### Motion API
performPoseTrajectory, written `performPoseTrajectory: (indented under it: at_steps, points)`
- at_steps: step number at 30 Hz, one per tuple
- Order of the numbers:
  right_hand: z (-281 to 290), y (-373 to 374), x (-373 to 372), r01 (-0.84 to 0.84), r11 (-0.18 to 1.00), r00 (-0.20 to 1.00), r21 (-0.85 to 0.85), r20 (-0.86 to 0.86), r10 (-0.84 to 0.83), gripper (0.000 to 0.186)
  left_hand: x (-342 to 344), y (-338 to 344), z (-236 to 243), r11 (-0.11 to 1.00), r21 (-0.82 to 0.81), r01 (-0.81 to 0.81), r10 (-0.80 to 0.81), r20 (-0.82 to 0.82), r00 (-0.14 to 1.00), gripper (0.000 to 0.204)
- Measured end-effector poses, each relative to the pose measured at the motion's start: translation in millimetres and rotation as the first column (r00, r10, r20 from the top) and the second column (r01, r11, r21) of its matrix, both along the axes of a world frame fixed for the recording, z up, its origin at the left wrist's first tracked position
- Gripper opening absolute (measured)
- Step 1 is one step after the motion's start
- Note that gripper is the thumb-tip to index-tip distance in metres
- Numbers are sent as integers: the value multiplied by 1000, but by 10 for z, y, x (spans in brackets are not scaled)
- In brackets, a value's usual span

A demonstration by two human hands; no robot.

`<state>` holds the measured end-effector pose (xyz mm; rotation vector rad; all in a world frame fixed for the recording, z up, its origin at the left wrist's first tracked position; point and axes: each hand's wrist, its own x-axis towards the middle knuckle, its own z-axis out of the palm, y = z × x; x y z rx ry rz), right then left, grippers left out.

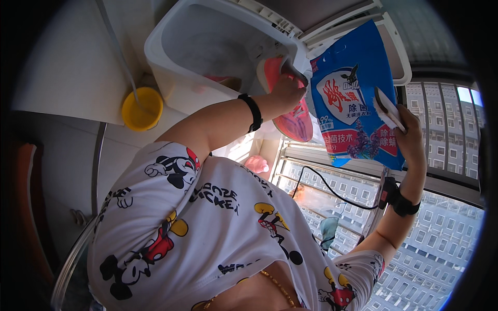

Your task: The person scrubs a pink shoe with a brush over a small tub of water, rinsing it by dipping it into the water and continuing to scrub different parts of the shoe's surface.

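Observation:
My left hand (288, 91) is closed around a pink shoe (293, 124), held up at the near right rim of the white sink (171, 70). The shoe is tilted, and my fingers hide part of its opening. In my right hand (411, 132) is a scrub brush (388, 110) with pale bristles turned toward the left. Behind the brush a large blue bag of washing powder (340, 67) stands to the right of the sink, partly covered by brush and hand. Another reddish shoe (226, 81) lies inside the sink, mostly hidden by its wall.
A yellow bucket (141, 110) with a grey hose (122, 57) running into it is left of the sink. Below the shoe sits a pink container (257, 164). A black cable (337, 194) loops before the barred window (332, 181) on the right. A metal rail (78, 254) curves at lower left.

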<state>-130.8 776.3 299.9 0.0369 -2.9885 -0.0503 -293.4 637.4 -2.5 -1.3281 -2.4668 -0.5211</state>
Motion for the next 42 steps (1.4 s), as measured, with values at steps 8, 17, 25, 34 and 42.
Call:
performPoseTrajectory:
  at_steps: [8, 17, 25, 34, 42]
  points:
    - [54, 41, 13, 15, 999, 1000, 39, -5, -15, 39, -71, -36, 65, 999, -33, 15, -14, 37, 999, 29]
    - [-153, 372, 170, 5, 977, 996, -213, -89, -24, 30, -207, -96, 276, 997, -80, 13, -6, 81, 997, 32]
    - [-1364, 583, 1035, -2, 987, 742, -160, -662, -106, 12, -327, -244, 159, 998, -54, 25, -13, 216, 976, 37]
    - [-2366, 841, 783, -117, 972, 188, -202, -966, -178, 15, -298, -379, 190, 999, 38, 33, -41, 229, 973, 31]
    - [-2441, 840, -187, -134, 969, 340, -208, -928, -152, 34, -287, -448, 290, 998, 57, -6, -8, 244, 970, 36]
